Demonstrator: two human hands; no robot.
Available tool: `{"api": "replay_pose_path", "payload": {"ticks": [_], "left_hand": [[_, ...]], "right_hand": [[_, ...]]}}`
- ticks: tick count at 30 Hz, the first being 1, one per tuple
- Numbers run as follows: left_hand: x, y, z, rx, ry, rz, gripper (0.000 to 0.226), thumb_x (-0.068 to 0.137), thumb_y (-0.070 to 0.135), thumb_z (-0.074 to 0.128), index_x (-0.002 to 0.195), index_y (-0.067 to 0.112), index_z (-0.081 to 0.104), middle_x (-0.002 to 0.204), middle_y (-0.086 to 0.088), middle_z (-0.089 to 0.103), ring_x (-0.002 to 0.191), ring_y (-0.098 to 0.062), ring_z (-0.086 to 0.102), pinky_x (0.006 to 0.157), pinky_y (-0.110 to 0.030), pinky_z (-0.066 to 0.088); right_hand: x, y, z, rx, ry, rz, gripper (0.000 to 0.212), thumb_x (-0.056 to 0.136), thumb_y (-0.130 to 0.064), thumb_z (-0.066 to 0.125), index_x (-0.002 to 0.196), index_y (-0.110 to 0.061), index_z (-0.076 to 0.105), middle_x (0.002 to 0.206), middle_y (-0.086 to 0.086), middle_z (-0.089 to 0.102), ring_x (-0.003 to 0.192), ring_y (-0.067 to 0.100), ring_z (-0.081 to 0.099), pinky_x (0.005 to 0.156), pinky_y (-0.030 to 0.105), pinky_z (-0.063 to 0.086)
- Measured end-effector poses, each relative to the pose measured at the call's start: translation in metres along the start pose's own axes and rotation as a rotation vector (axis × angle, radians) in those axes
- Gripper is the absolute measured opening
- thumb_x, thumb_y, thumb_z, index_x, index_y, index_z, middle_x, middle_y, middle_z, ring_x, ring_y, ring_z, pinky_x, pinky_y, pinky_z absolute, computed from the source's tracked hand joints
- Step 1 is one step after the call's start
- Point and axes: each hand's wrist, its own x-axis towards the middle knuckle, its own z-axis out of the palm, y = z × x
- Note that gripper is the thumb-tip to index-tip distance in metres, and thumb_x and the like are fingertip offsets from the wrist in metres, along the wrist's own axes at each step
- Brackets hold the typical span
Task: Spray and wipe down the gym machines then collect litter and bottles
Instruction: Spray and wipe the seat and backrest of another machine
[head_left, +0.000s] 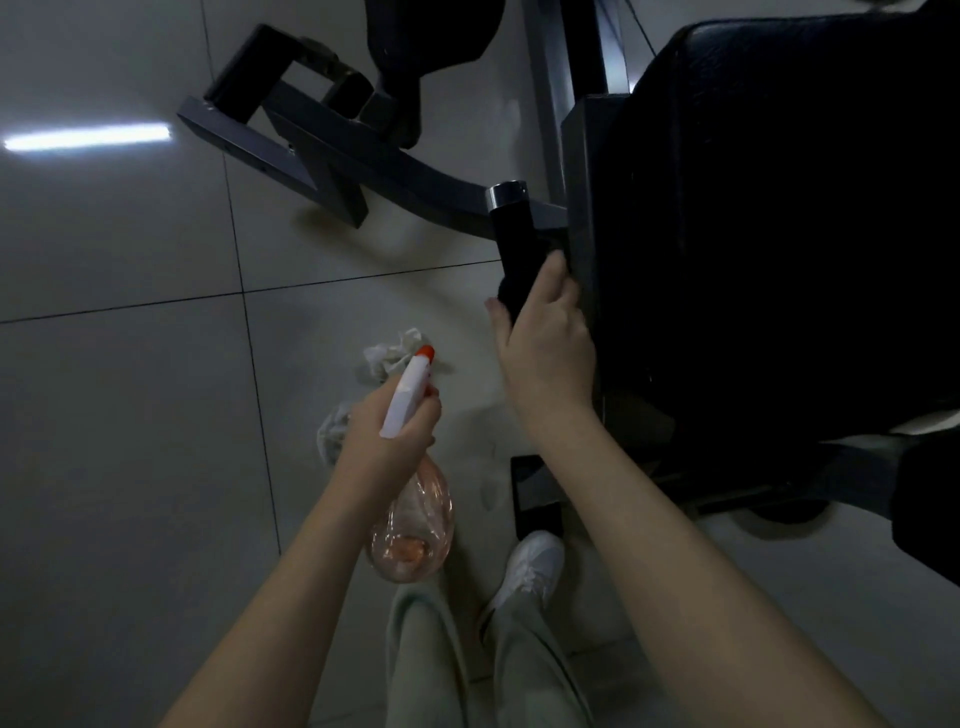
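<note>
Spray bottle: a clear, pink-tinted plastic spray bottle (413, 525) with a white trigger head and an orange nozzle tip, held above the floor left of centre.
Bottle axis: its length runs near to far. The nozzle points far and slightly right, and the rounded body is at the near end.
Left hand (387, 426): curled round the bottle's neck below the trigger head.
Right hand (545, 338): wrapped round the near end of a black cylindrical machine handle (511, 234) with a chrome cap at its far end. I cannot tell whether a cloth lies under the palm.
Machine: a black padded seat (779, 208) is at the right, and a grey steel frame (363, 156) lies on the far floor.
Litter: two crumpled white paper wads (395, 353) lie on the glossy grey tiled floor (130, 389) beside the left hand.
Writing: none can be read on the bottle.
</note>
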Motion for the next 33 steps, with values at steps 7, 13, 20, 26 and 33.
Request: {"api": "replay_pose_path", "payload": {"ticks": [7, 13, 20, 26, 33], "left_hand": [[0.001, -0.002, -0.003, 0.001, -0.004, -0.013, 0.018, 0.093, 0.012, 0.057, 0.079, 0.023, 0.061, 0.081, -0.004, 0.059, 0.079, -0.018, 0.060, 0.074, -0.040, 0.056], [0.002, -0.008, -0.007, -0.041, 0.020, -0.046, 0.018, 0.093, 0.014, 0.056, 0.079, 0.025, 0.060, 0.080, -0.003, 0.059, 0.078, -0.016, 0.060, 0.072, -0.035, 0.054], [0.003, -0.006, -0.014, -0.030, -0.021, -0.026, 0.018, 0.093, 0.012, 0.057, 0.086, 0.027, 0.063, 0.084, -0.005, 0.062, 0.082, -0.018, 0.063, 0.072, -0.035, 0.055], [0.008, -0.006, -0.018, -0.062, -0.015, -0.011, 0.029, 0.093, 0.010, 0.055, 0.097, 0.038, 0.064, 0.084, -0.001, 0.062, 0.081, -0.015, 0.062, 0.070, -0.032, 0.054], [0.012, -0.003, -0.022, -0.063, -0.038, 0.008, 0.039, 0.094, 0.013, 0.055, 0.106, 0.049, 0.058, 0.089, 0.000, 0.065, 0.085, -0.013, 0.063, 0.072, -0.028, 0.056]], "right_hand": [[0.015, 0.003, -0.003, 0.135, 0.107, 0.057, 0.037, 0.102, -0.034, 0.031, 0.114, -0.005, 0.051, 0.092, 0.009, 0.064, 0.079, 0.023, 0.065, 0.050, 0.021, 0.037], [0.012, -0.016, 0.004, -0.003, 0.051, -0.055, 0.067, 0.096, -0.041, 0.046, 0.146, -0.003, 0.021, 0.134, 0.020, 0.044, 0.113, 0.030, 0.055, 0.079, 0.033, 0.051], [0.049, -0.012, -0.018, 0.330, 0.079, 0.074, 0.036, 0.102, -0.032, 0.033, 0.121, -0.009, 0.052, 0.102, 0.004, 0.061, 0.087, 0.013, 0.059, 0.059, 0.014, 0.033], [0.047, -0.033, 0.001, 0.071, 0.137, -0.091, 0.057, 0.097, -0.035, 0.048, 0.140, -0.002, 0.031, 0.127, 0.019, 0.051, 0.108, 0.031, 0.059, 0.077, 0.028, 0.046], [0.086, -0.032, -0.031, 0.464, 0.206, 0.142, 0.034, 0.101, -0.029, 0.036, 0.121, -0.007, 0.052, 0.115, 0.009, 0.061, 0.101, 0.018, 0.057, 0.065, 0.011, 0.027]]}}
